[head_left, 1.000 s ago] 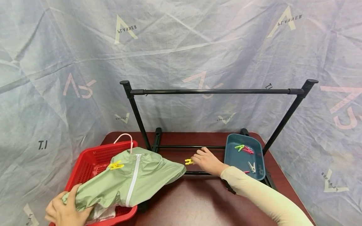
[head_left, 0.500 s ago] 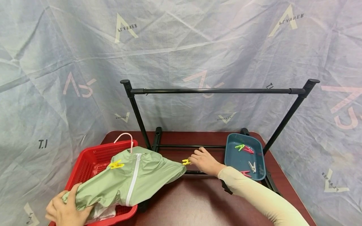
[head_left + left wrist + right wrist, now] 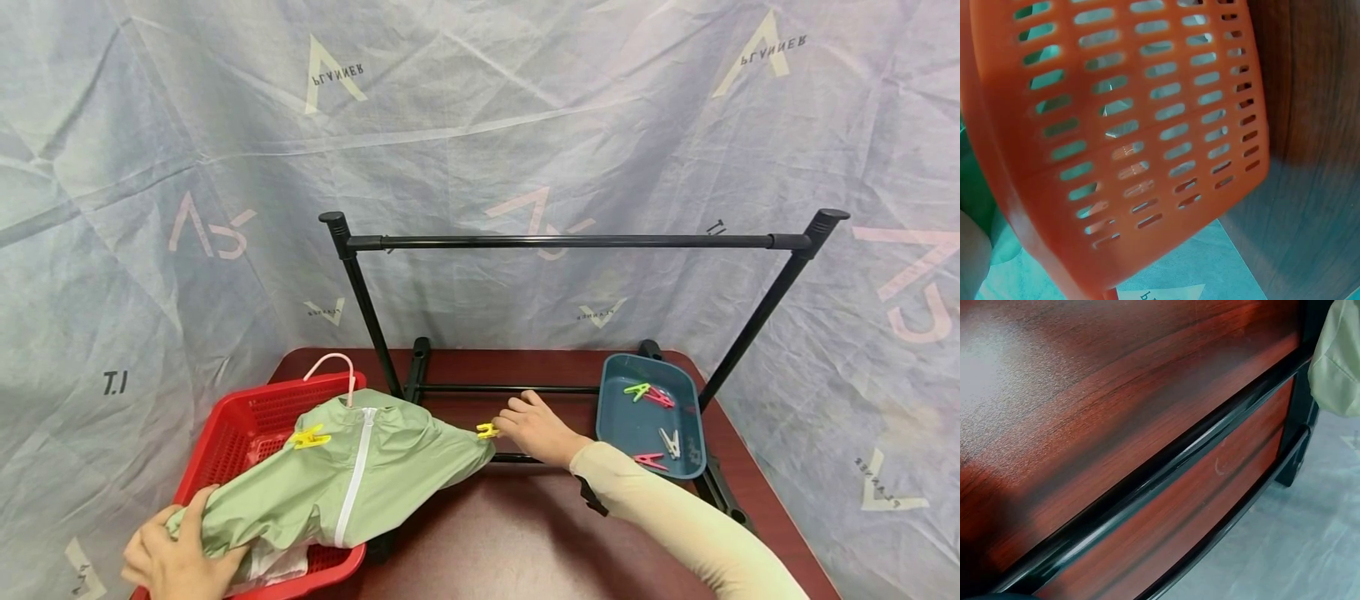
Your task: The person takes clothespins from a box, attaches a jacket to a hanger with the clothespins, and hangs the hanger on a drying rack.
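A light green zip-up jacket on a pink hanger lies across the red basket at left. My left hand grips its sleeve at the lower left, over the basket rim. One yellow clothespin sits on the jacket's left shoulder. Between the fingertips of my right hand is a second yellow clothespin, at the tip of the jacket's right side; whether it bites the cloth cannot be told. Part of the jacket shows in the right wrist view. The left wrist view holds mostly the basket wall.
A black rack with a top bar stands on the dark red table. At its right a blue tray holds several clothespins, among them a green one and a white one. White cloth lies inside the basket.
My right hand has moved a little left, bringing its yellow clothespin up to the jacket's right tip. The left hand and jacket have stayed nearly still.
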### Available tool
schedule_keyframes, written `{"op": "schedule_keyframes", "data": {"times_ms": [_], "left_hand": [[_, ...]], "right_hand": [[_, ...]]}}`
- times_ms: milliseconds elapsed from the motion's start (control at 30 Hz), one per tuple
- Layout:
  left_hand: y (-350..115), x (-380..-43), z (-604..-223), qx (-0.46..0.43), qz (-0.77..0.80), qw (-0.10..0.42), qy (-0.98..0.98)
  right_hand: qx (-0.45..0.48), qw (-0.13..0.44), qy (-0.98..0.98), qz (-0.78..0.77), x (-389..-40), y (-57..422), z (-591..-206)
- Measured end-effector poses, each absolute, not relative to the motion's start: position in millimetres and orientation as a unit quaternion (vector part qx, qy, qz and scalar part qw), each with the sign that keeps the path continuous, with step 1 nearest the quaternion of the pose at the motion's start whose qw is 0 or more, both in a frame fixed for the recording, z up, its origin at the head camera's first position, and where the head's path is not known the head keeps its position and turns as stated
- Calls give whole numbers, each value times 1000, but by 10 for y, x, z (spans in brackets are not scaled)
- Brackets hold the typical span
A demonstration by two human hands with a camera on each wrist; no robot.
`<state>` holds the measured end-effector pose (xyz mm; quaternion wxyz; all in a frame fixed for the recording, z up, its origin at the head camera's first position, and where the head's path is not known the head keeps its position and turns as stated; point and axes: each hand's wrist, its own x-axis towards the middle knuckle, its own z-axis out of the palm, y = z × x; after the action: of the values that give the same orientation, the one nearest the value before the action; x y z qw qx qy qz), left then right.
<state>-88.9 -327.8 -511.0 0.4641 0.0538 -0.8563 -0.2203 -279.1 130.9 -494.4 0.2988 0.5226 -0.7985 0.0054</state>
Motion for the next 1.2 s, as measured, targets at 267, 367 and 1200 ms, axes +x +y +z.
{"op": "schedule_keyframes", "data": {"times_ms": [267,367,1200], "left_hand": [[-3270,-884,-5109,56,-223,466,-855],[-3266,-884,-5108,55,-222,467,-854],[-3254,-875,-5080,67,-231,450,-860]], "right_hand": [[522,306,-796,3,-2821,1258,-4974],[525,310,-792,6,-2830,1233,-4976],[519,310,-797,-12,-2814,1057,-4976]]}}
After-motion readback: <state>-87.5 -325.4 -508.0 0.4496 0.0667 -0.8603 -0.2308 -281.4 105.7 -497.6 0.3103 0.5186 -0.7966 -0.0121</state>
